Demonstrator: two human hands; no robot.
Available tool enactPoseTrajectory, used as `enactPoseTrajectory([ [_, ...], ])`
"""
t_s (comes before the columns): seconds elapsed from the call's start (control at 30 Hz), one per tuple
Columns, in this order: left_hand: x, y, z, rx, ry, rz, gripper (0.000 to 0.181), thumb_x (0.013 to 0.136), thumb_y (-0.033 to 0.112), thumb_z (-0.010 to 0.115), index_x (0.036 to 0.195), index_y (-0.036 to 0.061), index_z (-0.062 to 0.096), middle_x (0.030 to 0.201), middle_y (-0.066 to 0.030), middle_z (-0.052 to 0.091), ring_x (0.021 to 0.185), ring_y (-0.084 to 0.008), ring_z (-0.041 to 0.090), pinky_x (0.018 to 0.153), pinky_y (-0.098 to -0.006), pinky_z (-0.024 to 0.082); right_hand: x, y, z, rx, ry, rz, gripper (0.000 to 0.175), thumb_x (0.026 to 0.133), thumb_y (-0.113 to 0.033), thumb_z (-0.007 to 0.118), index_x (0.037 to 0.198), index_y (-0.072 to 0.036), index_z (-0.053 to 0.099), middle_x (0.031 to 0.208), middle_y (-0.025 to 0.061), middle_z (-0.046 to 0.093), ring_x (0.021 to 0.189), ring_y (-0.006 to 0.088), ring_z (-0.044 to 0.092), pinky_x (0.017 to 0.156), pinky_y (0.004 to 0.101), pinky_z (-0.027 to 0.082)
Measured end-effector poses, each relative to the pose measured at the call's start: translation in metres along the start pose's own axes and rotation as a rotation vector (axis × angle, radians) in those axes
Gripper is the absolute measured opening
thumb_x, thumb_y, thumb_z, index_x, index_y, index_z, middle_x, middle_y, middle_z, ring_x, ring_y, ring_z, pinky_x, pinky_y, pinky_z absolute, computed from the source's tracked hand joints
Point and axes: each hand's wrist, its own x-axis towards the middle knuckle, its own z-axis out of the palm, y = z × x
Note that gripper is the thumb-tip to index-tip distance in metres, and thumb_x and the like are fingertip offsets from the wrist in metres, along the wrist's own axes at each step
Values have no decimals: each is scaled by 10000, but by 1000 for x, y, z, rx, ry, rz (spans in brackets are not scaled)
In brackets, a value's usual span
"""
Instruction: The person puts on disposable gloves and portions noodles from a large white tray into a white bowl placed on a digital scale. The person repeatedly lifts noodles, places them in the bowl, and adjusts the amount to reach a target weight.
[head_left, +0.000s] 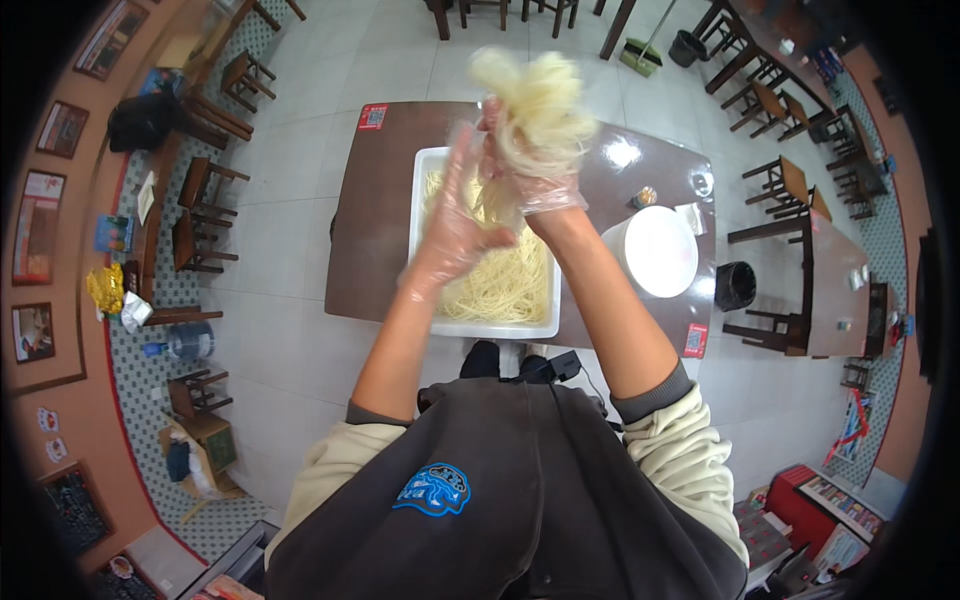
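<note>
A bundle of pale yellow noodles (544, 112), blurred by motion, is held up over the table in my right hand (544, 184). Both hands wear clear plastic gloves. My left hand (461, 225) is just left of the bundle, its fingers pointing away from me and its thumb spread to the right; I see nothing gripped in it. Under the hands, a white rectangular tray (553, 315) holds a layer of loose noodles (499, 292). My hands and the bundle cover much of the tray's far part.
The tray stands on a brown table (375, 217). Right of it are a white round tub (661, 251), a small jar (645, 197) and a white packet (690, 217). A black bin (735, 285) stands beyond the table's right edge. Wooden stools (199, 247) line the left wall.
</note>
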Motion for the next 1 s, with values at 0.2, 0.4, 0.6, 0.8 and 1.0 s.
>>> enactPoseTrajectory([
  [0.2, -24, -64, 23, 71, -23, -334, 498, 956, 147, 820, 1426, 87, 668, 1149, -61, 719, 1025, -157, 666, 914, -341, 547, 6, -67, 5, 376, 99, 195, 410, 1002, -438, 809, 943, -70, 639, 762, -22, 562, 642, 74, 515, 557, 257, 463],
  [0.4, -61, -139, 12, 81, 163, -485, 245, 1058, 172, 643, 1206, 32, 778, 755, 15, 626, 672, -118, 562, 642, -339, 491, 18, -88, -5, 317, 127, 153, 485, 956, -500, 841, 941, -54, 651, 739, -29, 563, 615, 75, 511, 581, 238, 463],
  [0.6, -92, -165, -24, 145, 227, -502, 250, 1053, 282, 656, 1019, 40, 710, 757, 66, 544, 661, -62, 473, 564, -295, 397, 15, -87, -13, -72, -15, 203, 379, 985, -385, 831, 991, -30, 700, 794, 29, 673, 688, 134, 642, 663, 291, 561],
  [0.8, -60, -125, -83, 297, 109, -611, 329, 1029, 304, 654, 1029, -7, 760, 736, -41, 655, 679, -165, 555, 678, -378, 494, -3, 8, -59, -293, -344, -44, 275, 986, -27, 729, 1259, 6, 720, 1188, 100, 795, 1063, 160, 741, 966, 319, 607],
  [1.0, 19, 13, -73, 647, -270, -421, 372, 1004, 321, 636, 1048, -39, 722, 813, -173, 698, 742, -256, 638, 765, -396, 539, -43, 45, -41, -428, -297, 61, 252, 971, -105, 761, 1210, -31, 727, 1088, 89, 765, 991, 141, 695, 922, 343, 568],
])
